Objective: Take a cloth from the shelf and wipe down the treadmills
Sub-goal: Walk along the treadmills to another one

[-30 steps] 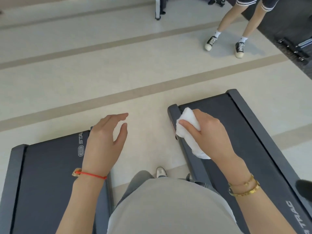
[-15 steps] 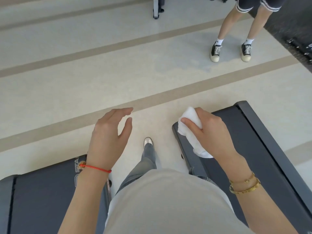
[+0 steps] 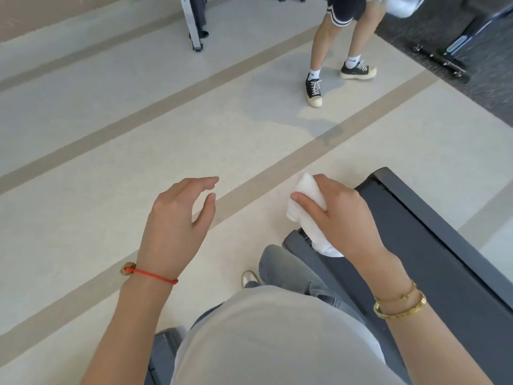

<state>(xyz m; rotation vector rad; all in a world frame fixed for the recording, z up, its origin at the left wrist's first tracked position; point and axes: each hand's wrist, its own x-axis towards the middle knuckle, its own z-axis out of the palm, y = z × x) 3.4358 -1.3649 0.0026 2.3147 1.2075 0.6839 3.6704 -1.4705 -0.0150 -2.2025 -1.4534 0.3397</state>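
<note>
- While the right hand (image 3: 342, 215) grips a white cloth (image 3: 306, 202), its fingers (image 3: 308, 202) are curled over the top of the cloth and the lower end of the cloth hangs out under the palm.
- The cloth is in the air above the near corner of the treadmill (image 3: 433, 245) on the right side; if its lowest part touches the grey side rail cannot be told.
- The left hand (image 3: 177, 226) hovers over the floor (image 3: 97, 151) and holds nothing; its fingers are loosely bent and a little spread, with the thumb apart from them.
- A red string bracelet (image 3: 151, 275) is on the left wrist, and two gold bangles (image 3: 399, 304) are on the right wrist.
- No container is in view.
- At the bottom edge, only a small grey corner of a second treadmill (image 3: 163, 348) shows, beside the person's light shirt.
- Another person (image 3: 336, 48) in dark shorts and black sneakers stands on the floor at the far side, with one foot ahead of the other.
- Compared with half a second ago, the left treadmill has almost gone out of the view, and the floor now fills the space under the left hand.
- The cloth, which was over the corner of the right treadmill deck before, is now mostly over the floor, just beside that corner.
- The other person's feet were side by side before; now they are apart in a step.
</note>
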